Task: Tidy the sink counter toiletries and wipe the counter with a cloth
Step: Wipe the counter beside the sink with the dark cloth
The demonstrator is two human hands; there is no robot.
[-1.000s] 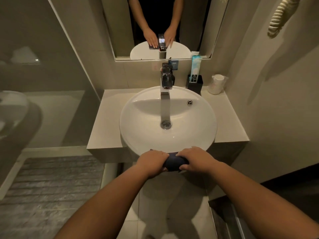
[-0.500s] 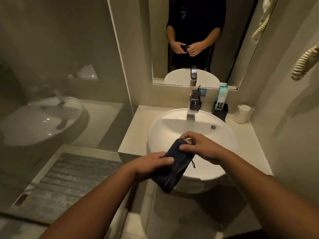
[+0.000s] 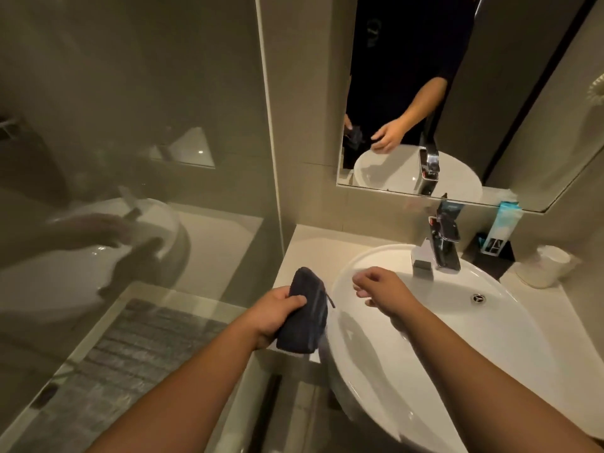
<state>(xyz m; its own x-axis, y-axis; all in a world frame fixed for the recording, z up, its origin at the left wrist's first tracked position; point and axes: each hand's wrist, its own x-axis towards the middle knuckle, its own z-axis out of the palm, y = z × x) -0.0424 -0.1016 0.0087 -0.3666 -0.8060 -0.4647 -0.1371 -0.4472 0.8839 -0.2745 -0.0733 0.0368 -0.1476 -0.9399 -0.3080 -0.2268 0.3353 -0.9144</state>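
Note:
My left hand (image 3: 276, 310) grips a folded dark blue cloth (image 3: 307, 312) just left of the white round basin (image 3: 457, 338), over the left part of the pale counter (image 3: 307, 253). My right hand (image 3: 382, 291) hovers over the basin's left rim, fingers loosely apart and empty. At the back right of the counter, a light blue tube (image 3: 505, 228) stands in a black holder (image 3: 498, 253), with a white toilet paper roll (image 3: 544, 264) beside it.
A chrome tap (image 3: 439, 246) rises behind the basin. The mirror (image 3: 457, 93) above reflects a person's arms. A glass shower panel (image 3: 130, 158) bounds the counter on the left, with a grey mat (image 3: 130, 354) on the floor behind it.
My right hand has let go of the cloth and moved right over the basin. My left hand carried the cloth left, beside the basin. The view swung further left.

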